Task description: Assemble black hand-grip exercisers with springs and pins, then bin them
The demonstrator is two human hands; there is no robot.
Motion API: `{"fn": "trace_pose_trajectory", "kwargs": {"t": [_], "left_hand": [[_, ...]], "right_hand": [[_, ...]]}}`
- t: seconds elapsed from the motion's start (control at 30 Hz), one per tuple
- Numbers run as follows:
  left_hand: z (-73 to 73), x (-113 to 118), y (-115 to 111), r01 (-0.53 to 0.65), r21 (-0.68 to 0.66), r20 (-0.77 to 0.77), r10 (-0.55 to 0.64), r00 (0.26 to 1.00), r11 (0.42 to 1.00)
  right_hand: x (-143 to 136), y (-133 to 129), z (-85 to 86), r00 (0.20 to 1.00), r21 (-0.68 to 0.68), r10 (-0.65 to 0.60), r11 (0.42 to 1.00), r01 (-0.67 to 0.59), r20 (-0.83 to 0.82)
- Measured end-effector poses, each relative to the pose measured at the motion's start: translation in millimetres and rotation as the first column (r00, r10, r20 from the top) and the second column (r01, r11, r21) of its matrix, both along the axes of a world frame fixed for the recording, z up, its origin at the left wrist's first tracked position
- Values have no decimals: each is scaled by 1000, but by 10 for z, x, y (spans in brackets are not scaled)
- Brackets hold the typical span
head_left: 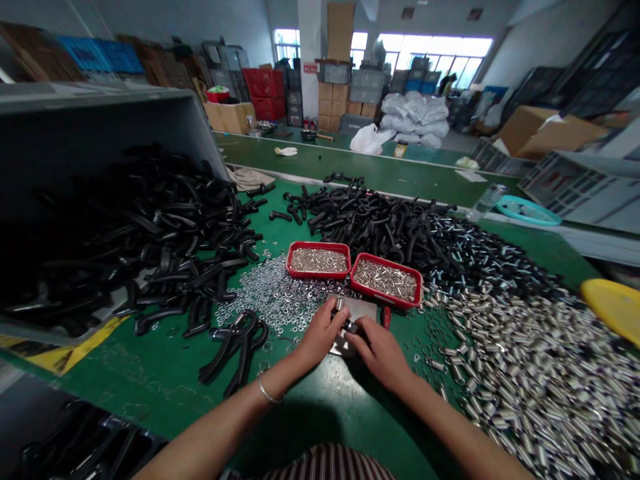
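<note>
My left hand (323, 330), with a bracelet on its wrist, pinches a small part with a silver threaded or coiled end (340, 304). Close beside it, my right hand (377, 347) has its fingers closed on a small black part (351, 327) that meets the silver one. Both hands are over a metal plate (367, 309) on the green table. Just beyond are two red trays, one (319, 274) with tiny pieces, the other (383, 298) with small pins. A red-handled object (387, 317) lies right of the plate.
Silver washers (280, 293) spread left of the trays, near joined black handles (243, 347). Black handles (380, 223) are heaped behind. Silver cylinders (535, 360) cover the right side, by a yellow lid (613, 307). A grey bin (197, 127) of black handles lies tipped at left.
</note>
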State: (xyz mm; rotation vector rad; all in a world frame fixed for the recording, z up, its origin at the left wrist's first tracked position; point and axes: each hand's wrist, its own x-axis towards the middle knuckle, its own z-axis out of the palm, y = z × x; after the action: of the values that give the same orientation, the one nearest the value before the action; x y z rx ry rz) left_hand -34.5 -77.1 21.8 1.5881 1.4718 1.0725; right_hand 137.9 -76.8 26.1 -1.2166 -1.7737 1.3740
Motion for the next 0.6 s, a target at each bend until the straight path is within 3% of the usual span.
{"fn": "trace_pose_trajectory", "kwargs": {"t": [0.03,0.1,0.13,0.17,0.23,0.27,0.33,0.43,0.53,0.6], "left_hand": [[7,5,-9,24,23,-17,-24,1000,999],[16,10,-24,105,92,-76,-99,992,990],[11,13,-29,136,112,-98,-126,987,984],[-2,17,-33,142,115,-105,-131,986,983],[-46,30,-42,79,89,-85,-72,994,993],[-69,37,-50,33,77,-72,-27,997,996],[-99,49,-77,3,80,-67,3,998,997],[-94,57,-118,88,114,-91,-78,993,990],[-73,72,-102,18,48,-42,-16,999,999],[-74,94,-41,-15,13,-46,16,999,1000]], "right_hand": [[1,-9,-13,997,-110,69,991,-74,-48],[5,-27,-36,966,-342,200,907,-246,-163],[10,-32,-42,960,-379,215,885,-270,-181],[19,-31,-43,969,-348,193,907,-237,-156],[41,-19,-32,996,-139,66,988,-73,-55],[53,-12,-23,999,-54,11,998,-13,-34],[73,-2,-1,995,-107,44,993,-53,-85],[77,-18,33,959,-300,141,930,-213,-246],[48,-66,29,985,-96,5,995,-21,-171],[32,-104,-26,985,-41,-76,997,70,-158]]}}
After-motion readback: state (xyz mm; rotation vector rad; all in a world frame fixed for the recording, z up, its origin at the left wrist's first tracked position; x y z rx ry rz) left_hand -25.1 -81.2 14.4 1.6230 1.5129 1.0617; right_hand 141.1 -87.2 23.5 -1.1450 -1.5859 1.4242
